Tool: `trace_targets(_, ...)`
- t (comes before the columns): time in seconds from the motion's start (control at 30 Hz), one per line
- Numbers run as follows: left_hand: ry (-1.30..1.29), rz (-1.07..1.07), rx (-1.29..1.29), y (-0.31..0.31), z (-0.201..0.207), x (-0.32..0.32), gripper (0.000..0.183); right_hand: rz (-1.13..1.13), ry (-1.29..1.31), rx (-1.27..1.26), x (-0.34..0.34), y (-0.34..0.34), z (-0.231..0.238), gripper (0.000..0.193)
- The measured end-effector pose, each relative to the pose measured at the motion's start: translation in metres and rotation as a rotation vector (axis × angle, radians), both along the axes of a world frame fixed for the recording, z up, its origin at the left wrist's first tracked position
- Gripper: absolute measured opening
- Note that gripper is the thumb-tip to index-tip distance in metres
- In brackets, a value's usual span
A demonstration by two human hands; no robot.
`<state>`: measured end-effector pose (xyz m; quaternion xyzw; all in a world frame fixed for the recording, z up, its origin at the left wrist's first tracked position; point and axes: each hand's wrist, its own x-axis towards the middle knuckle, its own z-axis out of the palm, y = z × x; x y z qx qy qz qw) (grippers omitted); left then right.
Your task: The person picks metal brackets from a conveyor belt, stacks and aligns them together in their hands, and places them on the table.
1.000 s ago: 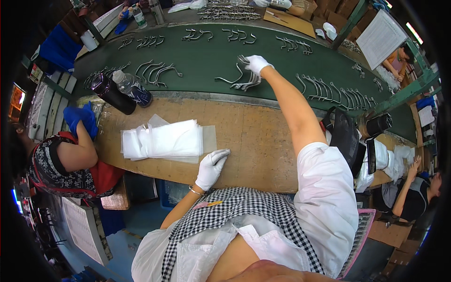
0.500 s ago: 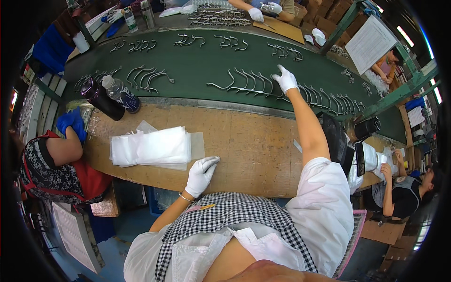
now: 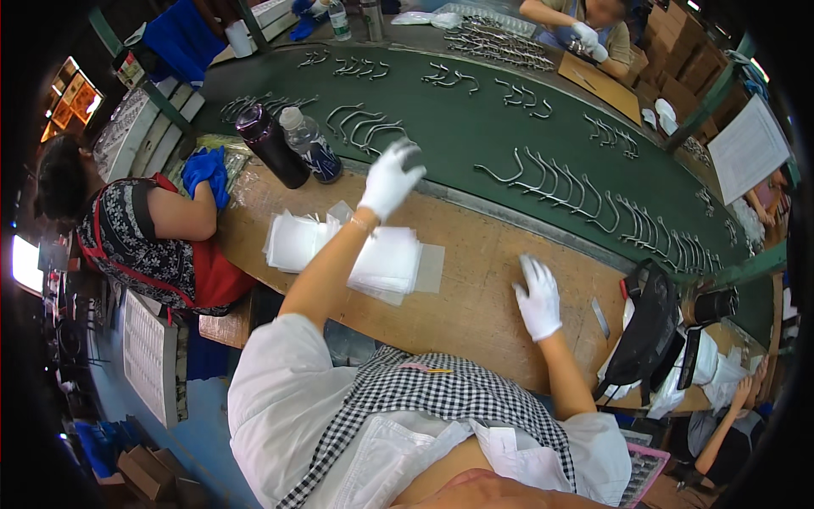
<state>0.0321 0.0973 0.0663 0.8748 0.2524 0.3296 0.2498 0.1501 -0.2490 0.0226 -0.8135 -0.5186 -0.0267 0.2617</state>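
Observation:
My left hand (image 3: 392, 182), in a white glove, reaches over the near edge of the green conveyor belt (image 3: 424, 127). Its fingers point to a group of curved, shiny metal pieces (image 3: 360, 125) and look apart, slightly blurred, with nothing seen in them. My right hand (image 3: 539, 301), also gloved in white, is over the brown work table (image 3: 475, 254) with its fingers stretched out and holding nothing. Beyond it on the belt lies a row of S-shaped metal pieces (image 3: 555, 182). Partly behind my left forearm is a stack of white translucent sleeves (image 3: 386, 261).
A dark flask (image 3: 270, 146) and a clear bottle (image 3: 312, 148) stand at the table's left. A black bag (image 3: 649, 327) and a metal ruler (image 3: 600, 317) lie at the right. One co-worker (image 3: 148, 229) sits on the left; another, gloved (image 3: 587, 38), works across the belt.
My left hand has risen from the table edge to the belt. My right hand has drawn back from the metal pieces to above the table. The view has turned left.

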Motion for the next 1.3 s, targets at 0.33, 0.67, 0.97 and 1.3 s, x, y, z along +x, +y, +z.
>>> trace_targets(0.33,0.713,0.569,0.340,0.104,-0.022,0.024,0.044,-0.121,0.098,0.022,-0.044,-0.032,-0.024,0.049)
trace_targets(0.67,0.565,0.226,0.336,0.074,-0.042,0.041,0.038,-0.130,0.077,-0.045,-0.046,-0.025,-0.021,0.048)
trace_targets(0.97,0.403,0.571,0.110,0.169,-0.042,0.054,0.062,-0.155,0.078,-0.046,-0.046,-0.024,-0.017,0.048)
trace_targets(1.3,0.703,0.613,0.005,0.200,-0.051,0.049,0.071,-0.154,0.114,-0.072,-0.045,-0.021,-0.010,0.049)
